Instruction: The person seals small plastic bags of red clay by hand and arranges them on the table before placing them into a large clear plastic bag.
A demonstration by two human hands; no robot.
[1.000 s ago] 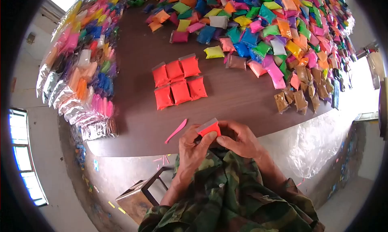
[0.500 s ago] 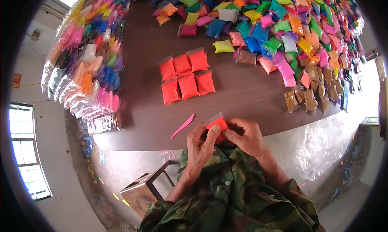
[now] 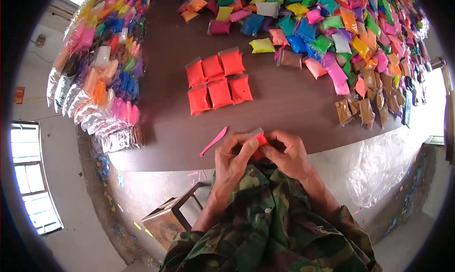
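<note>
Both hands hold a small clear zip bag (image 3: 260,140) filled with bright red clay-like material, just over the table's near edge. My left hand (image 3: 233,157) grips its left side, thumb pressed on the front. On the other side, my right hand (image 3: 288,154) pinches the bag with thumb and bent fingers. The bag's clear top strip points away from me; its lower part is hidden by my fingers. A pink plastic knife (image 3: 215,140) lies left of my left hand. Beyond it, several filled red bags (image 3: 219,93) lie in two rows.
The brown table (image 3: 166,101) curves along its near edge. Colourful filled bags (image 3: 303,30) are heaped at the back and right, with brown bags (image 3: 366,112) near the right edge. Long wrapped bundles (image 3: 102,82) stack up on the left. A stool-like frame (image 3: 168,217) stands below, left.
The view has shifted slightly, so the table's things sit a little higher. My hands still grip the red bag, with only a small shift of the fingers.
</note>
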